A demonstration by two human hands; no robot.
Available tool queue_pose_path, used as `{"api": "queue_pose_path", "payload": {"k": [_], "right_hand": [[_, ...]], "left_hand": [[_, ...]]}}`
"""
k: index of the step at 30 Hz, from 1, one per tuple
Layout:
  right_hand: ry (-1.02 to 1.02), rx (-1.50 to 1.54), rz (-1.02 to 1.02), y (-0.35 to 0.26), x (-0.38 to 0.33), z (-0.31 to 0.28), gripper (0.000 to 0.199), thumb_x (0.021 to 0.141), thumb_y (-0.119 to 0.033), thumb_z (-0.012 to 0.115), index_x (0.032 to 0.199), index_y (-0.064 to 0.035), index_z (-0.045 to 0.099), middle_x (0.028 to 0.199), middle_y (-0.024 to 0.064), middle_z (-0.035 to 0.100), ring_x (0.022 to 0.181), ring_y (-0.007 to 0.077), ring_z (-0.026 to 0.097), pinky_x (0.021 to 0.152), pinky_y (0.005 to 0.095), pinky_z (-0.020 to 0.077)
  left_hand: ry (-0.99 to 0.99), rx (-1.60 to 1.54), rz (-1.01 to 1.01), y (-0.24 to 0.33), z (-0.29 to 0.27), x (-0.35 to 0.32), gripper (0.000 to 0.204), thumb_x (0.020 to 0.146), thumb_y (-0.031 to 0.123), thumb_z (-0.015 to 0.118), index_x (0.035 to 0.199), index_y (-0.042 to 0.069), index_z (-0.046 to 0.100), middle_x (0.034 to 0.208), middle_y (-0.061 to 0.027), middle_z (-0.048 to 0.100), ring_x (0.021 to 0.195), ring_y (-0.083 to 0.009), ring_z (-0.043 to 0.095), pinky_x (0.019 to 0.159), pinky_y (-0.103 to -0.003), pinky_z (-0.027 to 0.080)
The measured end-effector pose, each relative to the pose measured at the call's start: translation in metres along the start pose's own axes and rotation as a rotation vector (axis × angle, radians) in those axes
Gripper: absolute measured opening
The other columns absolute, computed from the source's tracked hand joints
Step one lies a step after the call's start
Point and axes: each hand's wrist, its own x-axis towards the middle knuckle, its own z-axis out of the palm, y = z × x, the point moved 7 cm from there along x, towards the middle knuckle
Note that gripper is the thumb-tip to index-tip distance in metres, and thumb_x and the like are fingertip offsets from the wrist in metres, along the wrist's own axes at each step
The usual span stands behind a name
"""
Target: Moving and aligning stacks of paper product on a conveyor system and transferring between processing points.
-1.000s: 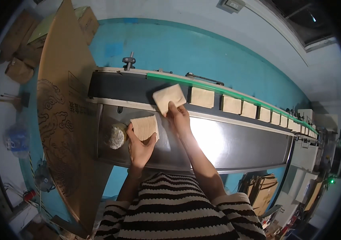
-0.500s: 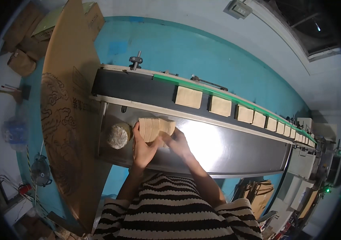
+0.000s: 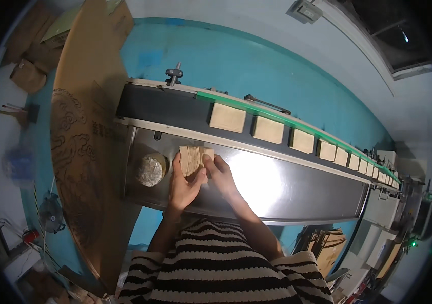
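Over the metal tray [image 3: 297, 190], my left hand [image 3: 183, 190] is closed around a stack of thin beige squares [image 3: 190, 159], its fingers along the left side and its thumb at the near side. The squares stand on edge, pressed face to face, and look like folded paper. My right hand [image 3: 220, 175] grips the right end of the same stack, where one paler face shows beside the thumb. Both thumbs are close together at the stack's near side. To the left of my left hand stands a tan cylinder [image 3: 151, 170] with a shiny, crinkled, clear-wrapped top.
Beyond the tray runs a dark conveyor belt [image 3: 165, 109] with several flat beige squares [image 3: 227, 118] in a row, along a green guide strip [image 3: 256, 107]. A tall cardboard sheet [image 3: 87, 152] stands at the left. Flattened cartons [image 3: 327, 248] lean below the tray at the right.
The beige squares on the belt have shifted a little to the left. My right hand has moved slightly up and left against the stack, and the stack's right end is now more compact.
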Motion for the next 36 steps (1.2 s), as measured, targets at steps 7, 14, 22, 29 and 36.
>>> {"api": "queue_pose_path", "payload": {"k": [7, 14, 22, 29, 36], "right_hand": [[0.111, 0.272, -0.350, -0.040, 0.044, -0.012, 0.031, 0.095, -0.028, 0.065, 0.109, -0.0005, 0.062, 0.090, 0.0081, 0.066, 0.074, 0.0144, 0.063, 0.064, 0.0281, 0.0499], [0.117, -0.327, -0.427, -0.048, -0.007, 0.016, 0.048, 0.094, -0.041, 0.066, 0.110, 0.0029, 0.058, 0.074, 0.0040, 0.062, 0.066, 0.0128, 0.059, 0.061, 0.0269, 0.0483], [0.001, -0.040, -0.136, -0.015, -0.007, -0.008, 0.035, 0.097, -0.030, 0.058, 0.112, 0.0015, 0.060, 0.092, 0.0031, 0.062, 0.079, 0.0107, 0.053, 0.070, 0.0263, 0.0454], [0.166, 0.037, -0.229, -0.001, -0.011, -0.061, 0.021, 0.095, -0.014, 0.055, 0.109, 0.0012, 0.058, 0.069, 0.0009, 0.056, 0.057, 0.0082, 0.048, 0.051, 0.0253, 0.0389], [0.327, -0.012, -0.213, -0.005, -0.014, -0.135, 0.038, 0.093, -0.029, 0.065, 0.109, 0.0045, 0.060, 0.081, 0.0119, 0.067, 0.066, 0.0184, 0.063, 0.061, 0.0319, 0.0503]], "left_hand": [[0.064, -0.140, -0.057, -0.031, -0.001, 0.003, 0.061, 0.095, 0.012, 0.064, 0.144, -0.001, 0.030, 0.126, -0.0175, 0.059, 0.113, -0.0216, 0.058, 0.095, -0.035, 0.048], [0.014, 0.009, -0.041, -0.014, 0.001, 0.002, 0.060, 0.100, 0.031, 0.053, 0.147, -0.001, 0.033, 0.130, -0.0287, 0.056, 0.118, -0.0390, 0.058, 0.097, -0.041, 0.047], [-0.069, -0.242, -0.090, -0.003, 0.020, 0.012, 0.064, 0.095, 0.012, 0.062, 0.147, -0.001, 0.027, 0.129, -0.0173, 0.057, 0.116, -0.0231, 0.059, 0.096, -0.033, 0.048], [-0.194, -0.169, -0.161, -0.009, 0.053, 0.024, 0.078, 0.088, 0.022, 0.071, 0.146, -0.004, 0.025, 0.127, -0.0249, 0.058, 0.116, -0.0307, 0.061, 0.095, -0.037, 0.049], [-0.221, 0.404, 0.035, 0.015, 0.112, 0.029, 0.051, 0.091, 0.009, 0.058, 0.137, -0.002, 0.041, 0.123, -0.0260, 0.060, 0.110, -0.0430, 0.061, 0.088, -0.045, 0.051]]}}
